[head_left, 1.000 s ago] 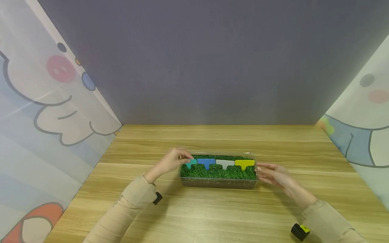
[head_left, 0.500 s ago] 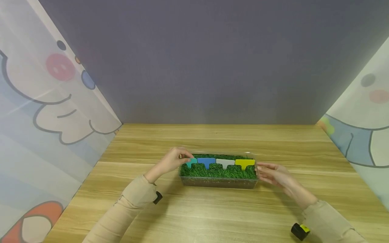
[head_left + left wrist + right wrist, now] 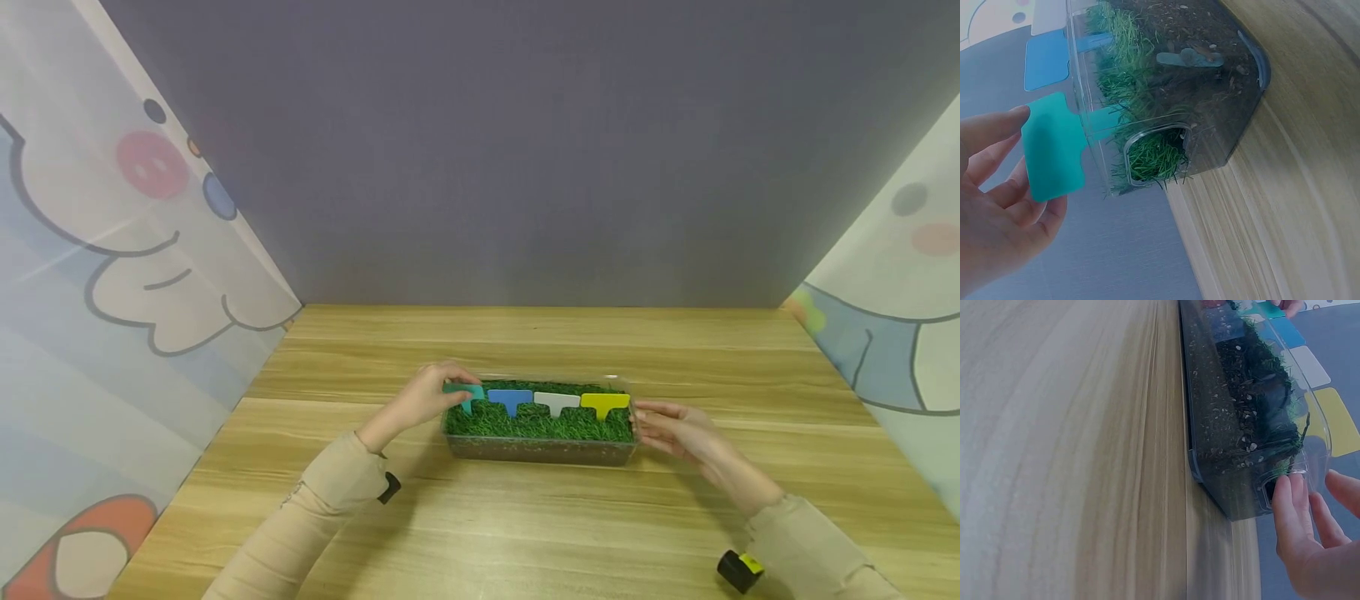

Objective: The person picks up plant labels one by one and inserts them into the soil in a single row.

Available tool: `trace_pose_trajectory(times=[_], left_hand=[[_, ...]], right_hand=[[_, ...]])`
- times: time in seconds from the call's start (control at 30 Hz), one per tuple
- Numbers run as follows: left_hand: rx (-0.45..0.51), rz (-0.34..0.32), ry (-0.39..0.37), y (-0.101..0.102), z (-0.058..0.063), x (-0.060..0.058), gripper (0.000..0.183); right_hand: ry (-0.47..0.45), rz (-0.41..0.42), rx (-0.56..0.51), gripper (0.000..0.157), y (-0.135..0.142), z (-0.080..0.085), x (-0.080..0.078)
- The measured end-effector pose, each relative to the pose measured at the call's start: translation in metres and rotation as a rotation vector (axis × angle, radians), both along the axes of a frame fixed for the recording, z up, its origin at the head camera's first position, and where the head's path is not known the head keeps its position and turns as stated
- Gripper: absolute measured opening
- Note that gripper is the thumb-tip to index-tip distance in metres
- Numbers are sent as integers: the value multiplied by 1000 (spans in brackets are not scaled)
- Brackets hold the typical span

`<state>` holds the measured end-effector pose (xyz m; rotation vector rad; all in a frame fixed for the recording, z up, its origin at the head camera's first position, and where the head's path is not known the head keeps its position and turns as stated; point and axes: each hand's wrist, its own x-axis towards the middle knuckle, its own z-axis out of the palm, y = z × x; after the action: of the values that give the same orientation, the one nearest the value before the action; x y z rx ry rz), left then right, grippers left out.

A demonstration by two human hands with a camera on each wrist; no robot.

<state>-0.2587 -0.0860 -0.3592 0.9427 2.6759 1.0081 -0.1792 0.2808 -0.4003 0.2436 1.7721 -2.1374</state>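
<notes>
A teal T-shaped plant label [image 3: 1054,147] is pinched by my left hand [image 3: 429,396], its head between the thumb and fingers. Its stem reaches down into the grass inside a clear plastic planter box [image 3: 540,451]. In the same row stand a blue label [image 3: 510,400], a white label [image 3: 557,403] and a yellow label [image 3: 604,405], all upright in green grass [image 3: 555,428]. At the box's right end, my right hand [image 3: 1325,544] rests its fairly straight fingertips against the end wall, beside an oval opening.
The box stands on a wood-grain table [image 3: 540,533], against a grey backdrop [image 3: 525,167] at the rear. Cartoon-print curtains hang on both sides. Dark soil with pale bits [image 3: 1225,394] shows through the clear wall.
The teal label has risen slightly and tilted in my left hand, while the blue, white and yellow labels stay put. My right hand keeps its place at the box end.
</notes>
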Motion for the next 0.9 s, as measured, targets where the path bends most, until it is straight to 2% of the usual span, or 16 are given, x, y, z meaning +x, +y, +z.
trace_pose_trajectory(times=[0.23, 0.33, 0.53, 0.67, 0.9], left_hand=[[9, 8, 11, 0, 1, 0, 24], [14, 11, 15, 0, 2, 0, 25], [2, 51, 16, -1, 5, 0, 24], [2, 67, 38, -4, 7, 1, 26], [38, 115, 107, -15, 8, 5, 27]], right_hand=[[6, 0, 16, 40, 0, 1, -1], [10, 3, 18, 40, 0, 1, -2], [25, 7, 52, 47, -1, 3, -2], [54, 11, 144, 57, -1, 1, -4], [107, 25, 355, 63, 16, -28, -11]])
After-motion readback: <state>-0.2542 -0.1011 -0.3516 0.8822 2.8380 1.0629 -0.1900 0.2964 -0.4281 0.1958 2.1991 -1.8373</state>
